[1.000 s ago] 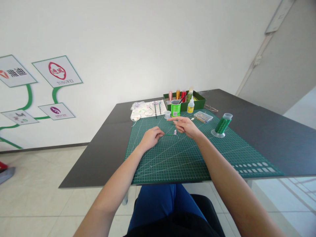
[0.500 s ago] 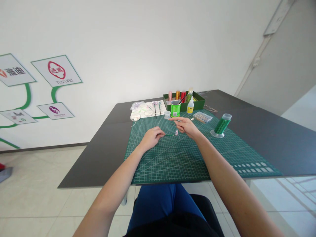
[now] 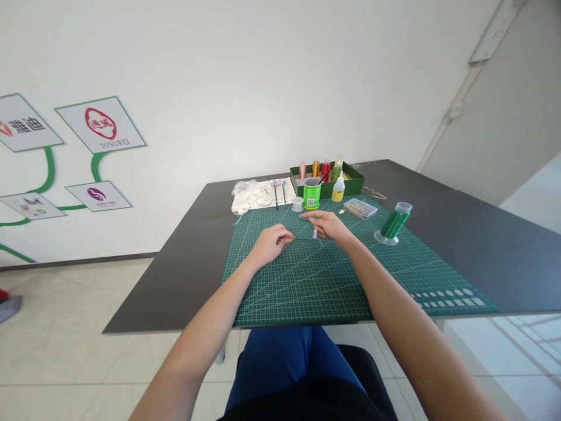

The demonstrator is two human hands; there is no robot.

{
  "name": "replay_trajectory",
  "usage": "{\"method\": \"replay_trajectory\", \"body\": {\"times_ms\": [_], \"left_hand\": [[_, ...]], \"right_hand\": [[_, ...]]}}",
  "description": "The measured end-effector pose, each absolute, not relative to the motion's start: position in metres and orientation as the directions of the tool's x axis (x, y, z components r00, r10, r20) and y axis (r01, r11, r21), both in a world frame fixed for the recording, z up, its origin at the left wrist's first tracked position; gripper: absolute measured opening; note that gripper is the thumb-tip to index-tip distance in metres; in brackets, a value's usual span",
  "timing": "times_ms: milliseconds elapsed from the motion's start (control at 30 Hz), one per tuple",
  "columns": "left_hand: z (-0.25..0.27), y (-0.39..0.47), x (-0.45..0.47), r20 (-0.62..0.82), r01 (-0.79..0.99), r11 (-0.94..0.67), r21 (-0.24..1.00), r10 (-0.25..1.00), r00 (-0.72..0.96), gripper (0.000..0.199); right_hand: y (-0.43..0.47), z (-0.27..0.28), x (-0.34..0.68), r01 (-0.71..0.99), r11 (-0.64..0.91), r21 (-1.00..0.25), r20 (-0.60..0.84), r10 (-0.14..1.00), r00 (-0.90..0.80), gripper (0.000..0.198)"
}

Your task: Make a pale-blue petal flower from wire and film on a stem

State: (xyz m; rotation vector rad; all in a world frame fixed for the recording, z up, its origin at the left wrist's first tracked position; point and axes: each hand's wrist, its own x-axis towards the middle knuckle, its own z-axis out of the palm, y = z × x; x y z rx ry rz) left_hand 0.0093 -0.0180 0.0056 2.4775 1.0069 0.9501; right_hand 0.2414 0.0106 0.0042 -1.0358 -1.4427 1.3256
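My left hand (image 3: 272, 244) is closed in a pinch on the end of a thin green flower stem (image 3: 303, 238), just above the cutting mat (image 3: 298, 286). The stem lies nearly level and points right, with a small pale pink flower (image 3: 314, 234) at its far end. Beside that flower is my right hand (image 3: 328, 225), its index finger reaching left and its other fingers curled in. A thin dark line shows under the index finger; whether the curled fingers grip it is too small to make out.
Beyond my hands stand a green can (image 3: 311, 196), a small clear tub (image 3: 297, 204), a glue bottle (image 3: 338, 189) and a dark green box (image 3: 355, 182) of thread spools. To the right are a clear case (image 3: 360, 208) and a green spool (image 3: 393, 224). White paper (image 3: 263, 193) carries finished-looking flower pieces.
My right hand has shifted very slightly, its index finger now a little lower. The stem and flower have edged slightly right with my left hand.
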Motion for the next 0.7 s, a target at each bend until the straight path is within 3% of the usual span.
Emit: {"method": "replay_trajectory", "body": {"times_ms": [700], "left_hand": [[0.0053,-0.0175,0.0094,0.469,0.496,-0.687,0.531,0.726,0.503,0.011]], "right_hand": [[0.0132,-0.0001,0.239,0.111,0.045,-0.993,0.018,0.973,-0.229,0.045]]}}
